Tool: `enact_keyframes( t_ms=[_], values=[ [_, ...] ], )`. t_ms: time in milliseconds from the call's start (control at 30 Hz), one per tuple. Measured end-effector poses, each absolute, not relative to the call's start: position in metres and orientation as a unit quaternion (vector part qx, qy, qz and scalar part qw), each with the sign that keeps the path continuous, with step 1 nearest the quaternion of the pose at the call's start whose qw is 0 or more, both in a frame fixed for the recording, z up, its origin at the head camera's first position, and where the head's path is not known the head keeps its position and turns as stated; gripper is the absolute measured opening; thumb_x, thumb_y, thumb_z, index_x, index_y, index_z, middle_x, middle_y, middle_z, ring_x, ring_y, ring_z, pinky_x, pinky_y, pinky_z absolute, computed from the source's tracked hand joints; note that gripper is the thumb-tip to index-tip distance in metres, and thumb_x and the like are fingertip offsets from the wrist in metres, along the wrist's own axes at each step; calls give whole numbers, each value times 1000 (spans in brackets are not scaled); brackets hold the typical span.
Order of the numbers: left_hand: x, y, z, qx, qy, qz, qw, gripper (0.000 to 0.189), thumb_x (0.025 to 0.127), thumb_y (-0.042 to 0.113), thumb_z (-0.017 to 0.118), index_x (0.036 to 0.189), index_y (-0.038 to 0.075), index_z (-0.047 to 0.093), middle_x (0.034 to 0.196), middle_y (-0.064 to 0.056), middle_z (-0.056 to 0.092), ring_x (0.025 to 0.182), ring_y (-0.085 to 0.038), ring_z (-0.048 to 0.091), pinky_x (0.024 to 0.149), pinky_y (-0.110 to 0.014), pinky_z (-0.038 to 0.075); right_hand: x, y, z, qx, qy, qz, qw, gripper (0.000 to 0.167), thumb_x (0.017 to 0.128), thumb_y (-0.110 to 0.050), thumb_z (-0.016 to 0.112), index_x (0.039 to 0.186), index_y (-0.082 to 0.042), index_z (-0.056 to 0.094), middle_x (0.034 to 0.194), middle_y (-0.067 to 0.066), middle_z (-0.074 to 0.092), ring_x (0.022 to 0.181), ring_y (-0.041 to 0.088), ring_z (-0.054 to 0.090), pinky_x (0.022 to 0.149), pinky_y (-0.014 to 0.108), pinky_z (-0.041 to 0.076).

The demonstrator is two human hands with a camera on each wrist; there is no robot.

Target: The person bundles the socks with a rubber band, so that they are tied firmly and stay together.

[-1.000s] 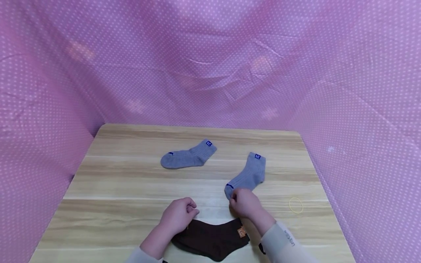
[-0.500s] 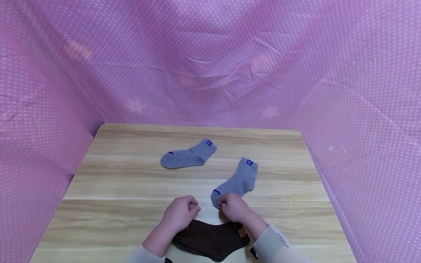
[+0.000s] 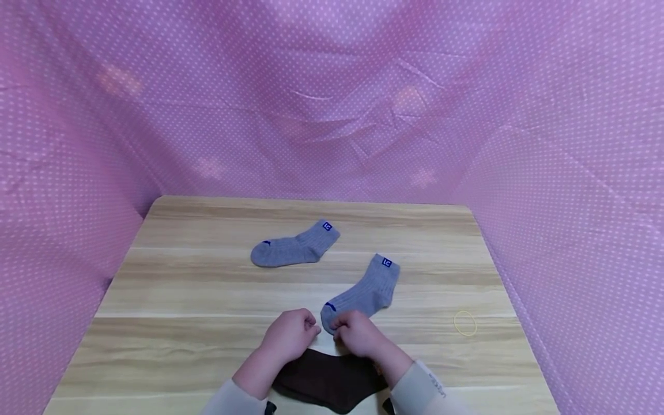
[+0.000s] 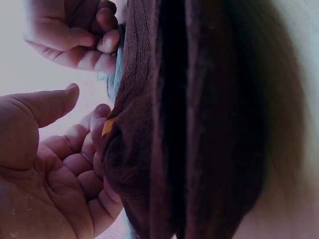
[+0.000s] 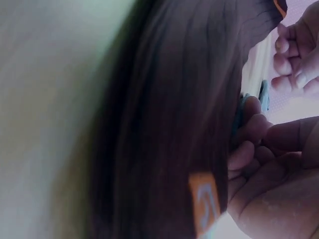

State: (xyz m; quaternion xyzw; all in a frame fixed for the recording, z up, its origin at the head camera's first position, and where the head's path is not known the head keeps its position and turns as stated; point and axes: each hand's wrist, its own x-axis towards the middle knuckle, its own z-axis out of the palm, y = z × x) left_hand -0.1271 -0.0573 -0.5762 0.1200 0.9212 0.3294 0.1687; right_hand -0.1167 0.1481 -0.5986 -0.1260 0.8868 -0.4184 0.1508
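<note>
The right hand (image 3: pixel 358 333) pinches the toe of a grey sock (image 3: pixel 370 291) with a blue cuff label, which lies slanting on the table. Close to that toe is the left hand (image 3: pixel 290 334), fingers loosely bent and holding nothing; the left wrist view shows its thumb (image 4: pixel 57 102) apart from the fingers. Dark brown socks (image 3: pixel 329 380), one on top of the other, lie below both hands, partly covered by the wrists. An orange label (image 5: pixel 204 201) shows on their cuff in the right wrist view. A second grey sock (image 3: pixel 295 249) lies flat farther back.
A thin yellow rubber band (image 3: pixel 455 320) lies on the wooden table (image 3: pixel 171 288) at the right. Pink dotted cloth (image 3: pixel 311 144) hangs around the table's back and both sides.
The right hand has drawn the nearer grey sock left and toward the person, bringing its toe close to the left hand. The left hand has shifted slightly right. The farther grey sock stays in place.
</note>
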Motion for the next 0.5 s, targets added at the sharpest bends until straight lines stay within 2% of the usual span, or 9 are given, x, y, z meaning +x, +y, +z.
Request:
enact_keyframes(
  t_ms=[133, 267, 367, 500],
  values=[
    [-129, -57, -579, 114, 930, 311, 162, 12, 97, 20, 76, 95, 9, 73, 82, 2, 68, 77, -16, 64, 74, -42, 55, -115, 140, -601, -123, 873, -446, 152, 18, 88, 6, 60, 93, 0, 76, 89, 5, 75, 90, 17, 66, 84, 33, 53],
    [-131, -54, -583, 95, 936, 294, 166, 16, 96, 25, 77, 90, 11, 72, 82, 1, 68, 75, -16, 63, 69, -41, 53, -115, 143, -602, -98, 857, -485, 142, 16, 92, 8, 55, 97, 2, 69, 81, 4, 72, 79, 13, 63, 74, 28, 50],
    [-133, -50, -585, 81, 939, 282, 179, 23, 96, 32, 77, 85, 13, 68, 79, 1, 65, 70, -16, 59, 63, -39, 49, -121, 156, -599, -61, 848, -516, 104, 13, 92, 8, 56, 98, 4, 67, 79, 5, 70, 71, 12, 60, 64, 27, 50],
    [-133, -44, -586, 71, 944, 261, 188, 37, 95, 40, 75, 73, 15, 60, 69, 1, 57, 61, -18, 53, 55, -38, 44, -144, 183, -596, -5, 866, -500, 21, 9, 92, 4, 62, 95, 2, 70, 77, 4, 66, 68, 13, 58, 61, 29, 51]
  ],
)
